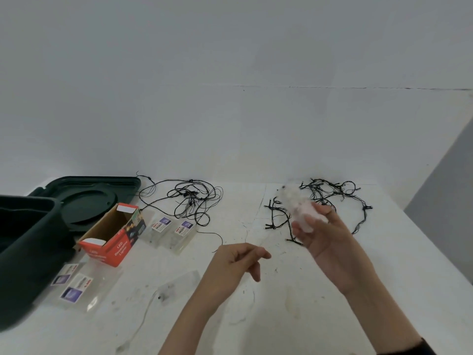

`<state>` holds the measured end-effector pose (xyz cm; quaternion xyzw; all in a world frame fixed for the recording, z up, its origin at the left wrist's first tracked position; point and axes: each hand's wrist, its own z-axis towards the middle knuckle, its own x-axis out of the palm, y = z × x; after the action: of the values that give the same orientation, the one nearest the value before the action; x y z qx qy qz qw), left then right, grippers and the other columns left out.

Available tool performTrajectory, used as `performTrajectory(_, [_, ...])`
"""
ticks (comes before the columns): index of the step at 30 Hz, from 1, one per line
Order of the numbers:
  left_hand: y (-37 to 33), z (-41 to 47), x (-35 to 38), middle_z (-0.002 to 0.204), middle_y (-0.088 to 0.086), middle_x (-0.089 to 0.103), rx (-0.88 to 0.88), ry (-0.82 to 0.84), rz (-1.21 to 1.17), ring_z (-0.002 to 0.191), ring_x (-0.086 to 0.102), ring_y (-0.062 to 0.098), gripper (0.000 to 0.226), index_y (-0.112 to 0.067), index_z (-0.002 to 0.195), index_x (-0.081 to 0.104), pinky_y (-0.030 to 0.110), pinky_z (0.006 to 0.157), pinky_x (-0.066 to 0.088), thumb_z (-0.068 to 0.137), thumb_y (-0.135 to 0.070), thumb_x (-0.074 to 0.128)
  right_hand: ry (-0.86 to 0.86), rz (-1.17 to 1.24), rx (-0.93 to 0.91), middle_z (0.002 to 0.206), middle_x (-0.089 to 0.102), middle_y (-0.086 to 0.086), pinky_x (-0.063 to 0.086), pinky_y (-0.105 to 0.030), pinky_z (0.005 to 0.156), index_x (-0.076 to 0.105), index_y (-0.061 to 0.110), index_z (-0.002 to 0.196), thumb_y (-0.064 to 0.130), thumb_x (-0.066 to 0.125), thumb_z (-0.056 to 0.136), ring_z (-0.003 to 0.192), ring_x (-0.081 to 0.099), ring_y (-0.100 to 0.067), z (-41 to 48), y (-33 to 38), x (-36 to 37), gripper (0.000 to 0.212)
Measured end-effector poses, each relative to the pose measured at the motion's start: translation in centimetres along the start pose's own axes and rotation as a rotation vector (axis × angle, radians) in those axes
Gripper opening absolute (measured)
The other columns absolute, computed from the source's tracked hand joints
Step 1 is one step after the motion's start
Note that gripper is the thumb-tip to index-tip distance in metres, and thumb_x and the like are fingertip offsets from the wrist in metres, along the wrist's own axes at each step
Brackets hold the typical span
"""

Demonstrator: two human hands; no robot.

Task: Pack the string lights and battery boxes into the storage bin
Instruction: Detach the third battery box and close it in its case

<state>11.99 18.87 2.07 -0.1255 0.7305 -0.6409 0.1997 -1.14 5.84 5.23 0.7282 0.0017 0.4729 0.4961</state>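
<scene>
My right hand [325, 242] is raised off the table, palm towards me, and its fingers [332, 213] curl round a white bundle [304, 211]. The bundle is pale, fuzzy and blurred, so I cannot make out single bulbs; its long axis slants from my palm up and away to the left, with the far end pointing at the back wall. My left hand [235, 260] hovers just left of and below the right, fingers loosely bent with thumb and forefinger close together. A hair-thin wire [245, 233] runs near those fingertips, but I cannot tell whether I pinch it. Right behind my right fingers a dark string of lights [332, 196] lies tangled on the white table [384, 252]. A second dark tangle [192, 201] sprawls beyond my left fingers, one loose end trailing almost to my knuckles. Below and left of my left hand a clear battery box [179, 285] lies flat, its long side running away to the right. Further left two clear packets [169, 229] sit side by side next to an open red carton [115, 234], with more packets [74, 285] nearer me. Farthest left stands the dark green storage bin [25, 252], its lid [89, 198] lying flat behind it.
</scene>
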Motion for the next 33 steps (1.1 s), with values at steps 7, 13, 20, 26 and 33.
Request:
performTrajectory(7, [-1.9,-0.9,-0.6,0.063,0.0,0.065,-0.032,0.155,-0.05,0.057,0.06,0.014,0.02,-0.009,0.098,0.072,0.018,0.069,0.048,0.093,-0.017,0.054,-0.284,-0.695,-0.565,0.075,0.068,-0.004,0.053,-0.021,0.067,0.06,0.015,0.087,-0.003,0.069,0.077,0.064,0.065,-0.018,-0.1,0.8,0.3,0.023])
performTrajectory(13, [-4.7,-1.1,-0.3,0.07,-0.005,0.071,0.077,0.169,0.083,0.079,0.067,0.015,0.019,-0.025,0.085,0.071,0.032,0.086,0.05,0.091,-0.014,0.057,-0.125,-1.632,-1.197,0.091,0.066,-0.004,0.047,-0.024,0.073,0.066,0.006,0.094,-0.007,0.062,0.078,0.084,0.059,-0.022,0.6,0.7,-0.4,0.021])
performTrajectory(20, [-7.1,0.6,-0.9,0.068,-0.005,0.066,0.316,-0.1,0.361,0.049,0.052,-0.005,0.018,-0.026,0.082,0.068,0.009,0.048,0.032,0.091,-0.015,0.057,0.358,-1.548,-0.032,0.061,0.056,0.001,0.046,-0.036,0.059,0.066,0.027,0.079,0.003,0.061,0.068,0.055,0.048,-0.01,0.1,4.0,1.3,0.027])
performTrajectory(26, [-5.5,1.9,-0.7,0.067,-0.003,0.07,0.19,-0.067,0.108,0.074,0.063,0.011,0.015,-0.021,0.082,0.072,0.025,0.075,0.049,0.089,-0.013,0.06,0.381,-0.52,0.064,0.069,0.062,-0.011,0.049,-0.028,0.055,0.068,0.011,0.079,0.004,0.071,0.058,0.055,0.053,-0.026,0.0,4.7,1.7,0.023])
performTrajectory(33, [-4.5,1.3,0.5,0.061,-0.005,0.064,0.093,0.029,-0.05,0.063,0.066,0.013,0.015,-0.013,0.088,0.069,0.021,0.066,0.05,0.093,-0.013,0.054,0.06,-0.433,-0.231,0.076,0.069,-0.012,0.055,-0.025,0.069,0.06,0.008,0.099,0.009,0.064,0.071,0.063,0.064,-0.021,0.6,3.0,2.4,0.029])
